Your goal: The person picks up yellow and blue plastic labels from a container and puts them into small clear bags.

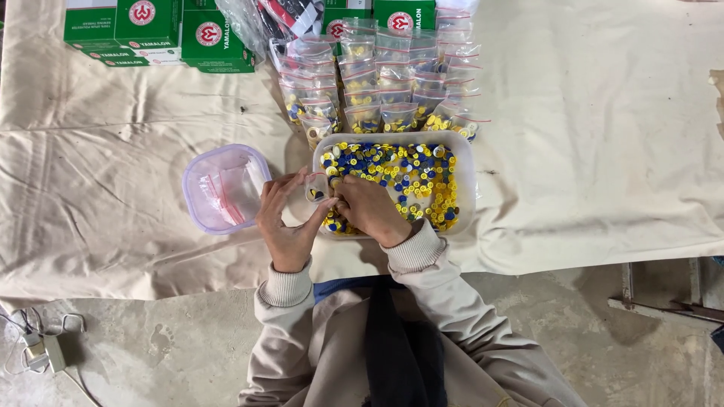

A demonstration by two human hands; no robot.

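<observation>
While the left hand (285, 217) pinches a small clear zip bag (316, 188) open at the near-left corner of the white tray (466, 177), the right hand (371, 209) rests curled over the tray's edge, its fingertips bunched at the bag's mouth. Whether those fingers actually grip a button I cannot tell; they are closed together and hidden by the knuckles. The bag sits just above the tray's rim, between the two hands, with a few dark and yellow buttons already inside.

Risks, as I judge them: the bag's mouth is narrow and held by one hand only, so a button pushed in crookedly could slip past and drop onto the cream cloth (588, 151) or back among the loose buttons (411, 177). The right wrist lies on the tray's near edge; pressing down there could tip the shallow tray and scatter its load. The filled bags (385, 83) stand touching the tray's far rim, so a nudge forward could topple the rows.

Counts: one tray; one clear lidless tub (223, 188) to the left, holding a loose sheaf of empty zip bags too overlapped to count; roughly five columns of filled bags, well over twenty; at least five green boxes (154, 34) along the far edge; buttons in yellow, blue and white, far too many to number.
</observation>
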